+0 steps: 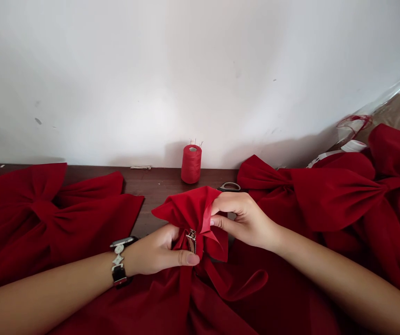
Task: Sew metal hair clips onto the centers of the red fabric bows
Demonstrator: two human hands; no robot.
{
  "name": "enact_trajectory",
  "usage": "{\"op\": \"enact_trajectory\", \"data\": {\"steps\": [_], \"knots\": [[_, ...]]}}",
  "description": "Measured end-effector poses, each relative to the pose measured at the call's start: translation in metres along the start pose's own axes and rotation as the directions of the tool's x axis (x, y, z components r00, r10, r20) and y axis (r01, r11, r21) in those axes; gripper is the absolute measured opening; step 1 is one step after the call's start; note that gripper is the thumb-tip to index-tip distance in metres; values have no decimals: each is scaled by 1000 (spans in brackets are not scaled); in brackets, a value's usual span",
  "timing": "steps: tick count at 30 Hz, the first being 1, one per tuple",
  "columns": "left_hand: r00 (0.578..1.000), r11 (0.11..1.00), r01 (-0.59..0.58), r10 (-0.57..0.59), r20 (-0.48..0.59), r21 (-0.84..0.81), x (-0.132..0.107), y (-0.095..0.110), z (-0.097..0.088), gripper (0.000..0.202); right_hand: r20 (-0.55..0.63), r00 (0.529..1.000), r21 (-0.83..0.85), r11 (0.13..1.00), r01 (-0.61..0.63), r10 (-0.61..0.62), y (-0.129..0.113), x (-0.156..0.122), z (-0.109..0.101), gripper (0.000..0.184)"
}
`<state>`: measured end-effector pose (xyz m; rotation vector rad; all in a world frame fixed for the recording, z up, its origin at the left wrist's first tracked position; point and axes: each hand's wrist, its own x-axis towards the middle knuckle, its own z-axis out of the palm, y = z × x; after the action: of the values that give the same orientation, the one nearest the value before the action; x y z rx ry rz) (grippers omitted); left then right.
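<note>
My left hand (160,253) is closed round the gathered middle of a red fabric bow (189,209), thumb pressed beside a small metal clip (190,238) on the gather. My right hand (243,218) pinches a narrow red fabric strip (207,223) that runs over the gather and trails down in a loop (242,284). A watch with a decorated band (120,260) sits on my left wrist. More red fabric (172,307) lies under both forearms.
A red thread spool (191,163) with pins stuck in its top stands at the wall. Scissors (230,187) lie behind my right hand. Finished red bows lie left (43,214) and right (325,195) on the dark wooden table (151,184). Clear plastic wrap (395,102) is far right.
</note>
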<state>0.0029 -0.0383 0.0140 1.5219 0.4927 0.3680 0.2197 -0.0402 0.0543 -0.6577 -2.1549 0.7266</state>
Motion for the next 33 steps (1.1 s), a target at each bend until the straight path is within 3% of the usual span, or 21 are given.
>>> {"op": "enact_trajectory", "data": {"steps": [18, 25, 33], "knots": [[999, 1000, 12, -12, 38, -17, 0, -1, -1, 45, -21, 1000, 87, 996, 8, -6, 3, -2, 4, 25], [1000, 1000, -15, 15, -18, -6, 1, -1, -1, 44, -5, 998, 109, 992, -61, 62, 4, 0, 2, 26], [1000, 1000, -3, 3, 17, -4, -1, -4, -3, 46, -12, 997, 149, 986, -70, 72, 5, 0, 3, 32]]}}
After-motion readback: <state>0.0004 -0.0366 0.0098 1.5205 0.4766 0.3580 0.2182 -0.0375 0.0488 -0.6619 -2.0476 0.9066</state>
